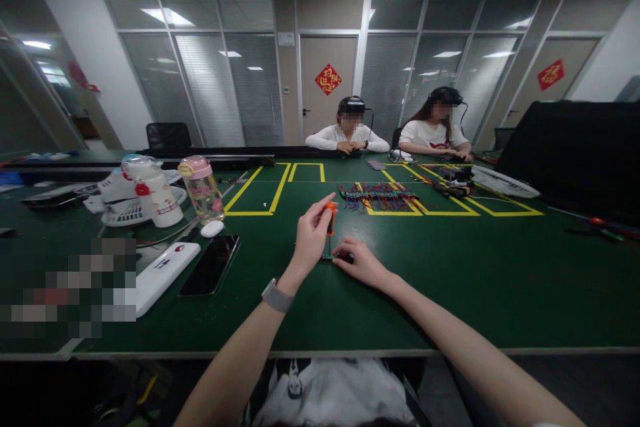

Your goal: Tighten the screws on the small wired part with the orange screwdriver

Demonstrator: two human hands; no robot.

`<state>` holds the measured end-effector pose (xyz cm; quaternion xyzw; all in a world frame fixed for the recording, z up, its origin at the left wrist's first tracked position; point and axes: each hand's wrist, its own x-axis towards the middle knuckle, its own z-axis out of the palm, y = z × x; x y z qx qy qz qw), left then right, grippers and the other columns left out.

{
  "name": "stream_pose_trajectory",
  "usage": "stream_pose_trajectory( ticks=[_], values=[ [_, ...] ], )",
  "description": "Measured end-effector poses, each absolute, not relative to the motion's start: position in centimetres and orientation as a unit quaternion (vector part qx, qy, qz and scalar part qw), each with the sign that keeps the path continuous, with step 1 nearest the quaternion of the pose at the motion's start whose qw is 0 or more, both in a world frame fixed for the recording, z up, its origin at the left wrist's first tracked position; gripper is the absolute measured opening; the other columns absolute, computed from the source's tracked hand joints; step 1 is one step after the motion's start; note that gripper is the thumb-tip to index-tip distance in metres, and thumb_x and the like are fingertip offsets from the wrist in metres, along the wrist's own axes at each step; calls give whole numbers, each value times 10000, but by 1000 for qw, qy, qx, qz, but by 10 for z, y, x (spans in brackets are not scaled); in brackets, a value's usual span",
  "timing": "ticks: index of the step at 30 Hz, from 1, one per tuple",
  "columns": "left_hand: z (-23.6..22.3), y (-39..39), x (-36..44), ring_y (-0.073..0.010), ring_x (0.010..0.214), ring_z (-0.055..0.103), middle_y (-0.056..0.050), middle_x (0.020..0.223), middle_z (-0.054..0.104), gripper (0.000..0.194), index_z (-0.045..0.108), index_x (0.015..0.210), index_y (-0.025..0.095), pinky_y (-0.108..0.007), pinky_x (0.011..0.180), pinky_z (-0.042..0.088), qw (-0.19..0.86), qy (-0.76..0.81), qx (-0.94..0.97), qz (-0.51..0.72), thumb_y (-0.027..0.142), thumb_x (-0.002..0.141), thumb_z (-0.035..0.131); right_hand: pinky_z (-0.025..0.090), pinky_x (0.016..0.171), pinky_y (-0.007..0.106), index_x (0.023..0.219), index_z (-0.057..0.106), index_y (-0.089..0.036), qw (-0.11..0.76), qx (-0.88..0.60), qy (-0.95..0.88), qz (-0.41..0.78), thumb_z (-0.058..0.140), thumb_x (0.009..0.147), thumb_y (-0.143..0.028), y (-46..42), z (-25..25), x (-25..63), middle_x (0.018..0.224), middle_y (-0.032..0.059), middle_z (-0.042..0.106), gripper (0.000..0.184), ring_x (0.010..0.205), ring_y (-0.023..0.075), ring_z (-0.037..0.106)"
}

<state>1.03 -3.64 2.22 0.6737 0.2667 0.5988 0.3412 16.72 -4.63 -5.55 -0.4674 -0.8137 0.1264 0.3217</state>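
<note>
My left hand is closed round the orange handle of a small screwdriver, which stands upright with its tip down on a small dark part on the green table. My right hand lies low on the table, its fingertips pinching that part to hold it still. A grey watch sits on my left wrist. The part is too small to make out in detail.
A black phone, a white case, a white mouse, two drink bottles and a fan lie at the left. A bundle of coloured wires lies inside yellow floor-tape boxes ahead. Two people sit at the far side.
</note>
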Motion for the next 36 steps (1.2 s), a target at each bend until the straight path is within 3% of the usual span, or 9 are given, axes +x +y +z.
stream_pose_trajectory(
  ticks=[5, 12, 16, 19, 22, 25, 29, 32, 36],
  values=[
    [22, -28, 6, -133, 809, 627, -47, 945, 667, 228, 685, 1006, 181, -252, 733, 516, 378, 293, 632, 609, 239, 790, 640, 461, 721, 297, 859, 670, -164, 317, -469, -814, 127, 631, 809, -178, -48, -54, 166, 829, 44, 583, 65, 766, 168, 562],
    [20, -30, 6, -153, 1012, 599, -71, 1115, 619, 315, 611, 1185, 209, -282, 883, 476, 262, 302, 684, 611, 231, 935, 419, 455, 729, 290, 853, 666, -161, 316, -470, -814, 130, 634, 806, -173, -48, -52, 166, 840, 46, 592, 58, 781, 167, 558],
    [21, -38, 7, -149, 860, 591, -49, 971, 581, 230, 664, 1079, 222, -282, 815, 483, 164, 330, 711, 598, 256, 884, 546, 452, 725, 291, 851, 669, -150, 312, -478, -811, 132, 639, 797, -157, -48, -51, 165, 827, 48, 587, 63, 761, 164, 554],
    [22, -40, 6, -169, 899, 572, -59, 1006, 526, 195, 689, 1020, 228, -323, 866, 469, 82, 378, 696, 605, 273, 866, 577, 453, 727, 293, 857, 671, -148, 312, -479, -809, 135, 636, 800, -162, -48, -51, 165, 830, 50, 584, 68, 761, 166, 558],
    [22, -37, 6, -177, 1018, 575, -83, 1140, 556, 299, 616, 1175, 226, -339, 929, 453, 146, 342, 704, 606, 245, 938, 435, 453, 730, 292, 857, 670, -155, 315, -474, -811, 135, 633, 804, -169, -48, -52, 166, 841, 50, 585, 67, 770, 168, 563],
    [21, -33, 6, -162, 963, 610, -73, 1077, 624, 310, 588, 1204, 202, -310, 874, 486, 250, 296, 698, 603, 228, 936, 432, 452, 730, 291, 859, 671, -157, 316, -473, -812, 134, 632, 805, -173, -47, -53, 166, 843, 49, 587, 69, 772, 168, 565],
    [22, -32, 4, -166, 870, 592, -58, 980, 586, 211, 686, 1020, 204, -312, 820, 493, 174, 367, 675, 615, 281, 836, 616, 451, 737, 292, 868, 677, -157, 315, -474, -812, 131, 634, 807, -182, -47, -53, 166, 838, 50, 587, 79, 775, 168, 563],
    [22, -32, 4, -173, 957, 583, -77, 1088, 563, 270, 656, 1121, 221, -339, 900, 466, 147, 370, 680, 616, 281, 899, 516, 450, 743, 292, 866, 676, -157, 315, -475, -812, 127, 637, 805, -179, -47, -53, 166, 834, 48, 586, 77, 774, 166, 561],
    [21, -33, 6, -164, 963, 611, -68, 1058, 632, 327, 581, 1226, 211, -310, 867, 485, 246, 299, 703, 596, 236, 941, 424, 449, 743, 292, 870, 677, -156, 316, -474, -812, 125, 640, 801, -177, -47, -55, 167, 828, 45, 581, 81, 774, 165, 560]
  ],
)
